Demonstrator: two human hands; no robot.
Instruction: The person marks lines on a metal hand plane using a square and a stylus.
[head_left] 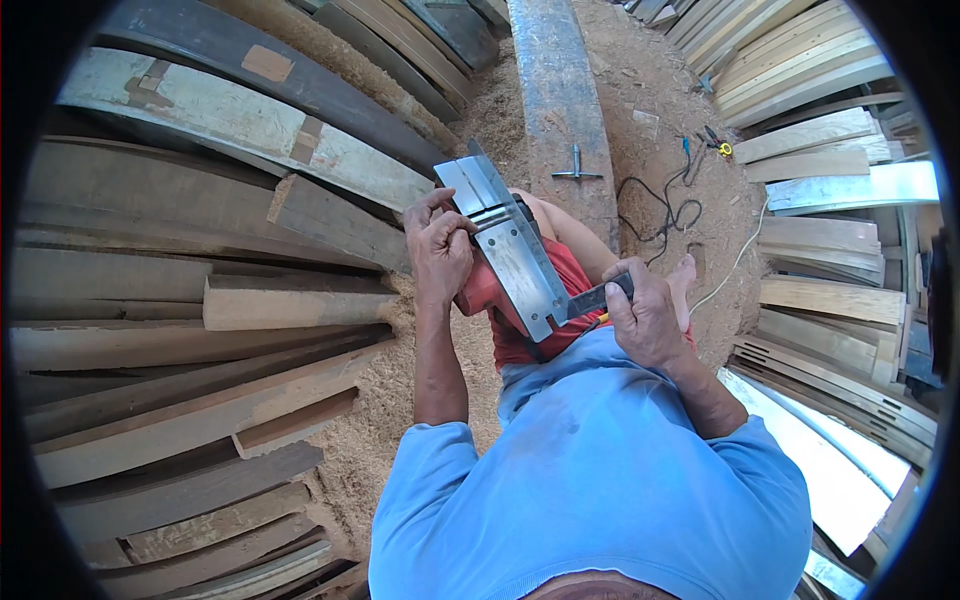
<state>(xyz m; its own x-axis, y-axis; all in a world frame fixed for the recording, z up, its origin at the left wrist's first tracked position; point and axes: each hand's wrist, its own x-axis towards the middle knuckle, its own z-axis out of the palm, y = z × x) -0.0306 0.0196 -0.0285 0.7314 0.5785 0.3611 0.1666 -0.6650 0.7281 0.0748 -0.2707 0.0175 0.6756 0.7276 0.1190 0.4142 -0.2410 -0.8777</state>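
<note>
An electric hand planer (515,268) rests upside down across my lap, its shiny metal sole facing up and its red body showing below. My left hand (440,250) grips its left side, fingers curled at the edge by the dark slot across the sole. My right hand (648,318) holds a flat dark bar (590,300) between thumb and fingers. The bar's far end meets the near end of the sole; whether it touches cannot be made out. A small yellow thing (597,322) shows just below the bar.
A long worn plank (562,90) stretches ahead with a T-handled wrench (577,170) on it. Right of it, a black cord (665,215) and yellow-handled pliers (722,148) lie on the sawdust-covered floor. Stacked boards (300,300) line the left; more timber (830,290) lines the right.
</note>
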